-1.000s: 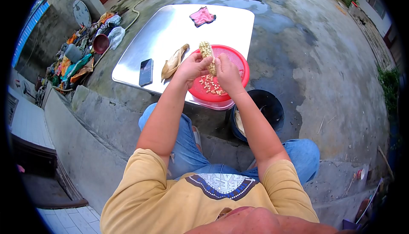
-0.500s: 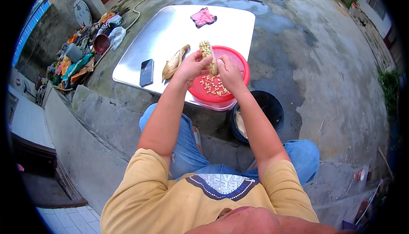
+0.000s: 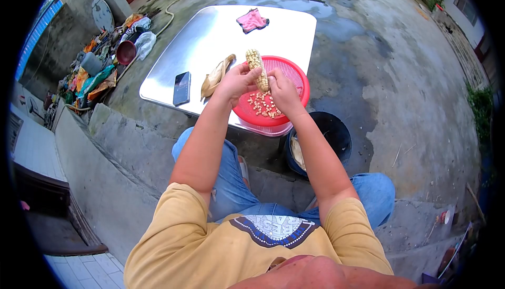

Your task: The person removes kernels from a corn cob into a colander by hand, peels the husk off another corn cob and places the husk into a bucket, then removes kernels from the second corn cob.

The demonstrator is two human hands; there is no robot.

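A pale corn cob (image 3: 253, 60) stands tilted over the red plastic basket (image 3: 301, 86), some of its kernels gone along the lower part. Wrapped around its left side is my left hand (image 3: 238, 83). My right hand (image 3: 284, 93) is closed against the cob's lower right side, with the thumb pressed on it; the other fingertips are partly hidden. Loose kernels (image 3: 261, 105) lie in the basket below both hands. Left of the basket, a dry husked ear (image 3: 214, 78) rests on the metal table (image 3: 210, 31).
A phone (image 3: 181, 88) lies near the table's left edge, and a pink cloth (image 3: 252, 21) at its far side. Below the basket's right side, a dark bucket (image 3: 341, 136) holds pale husks (image 3: 298, 155). Piled clutter (image 3: 94, 78) lines the wall at left.
Both hands keep their hold on the cob, with only slight shifts of the right fingers. The whole view has moved very slightly; nothing else visibly differs.
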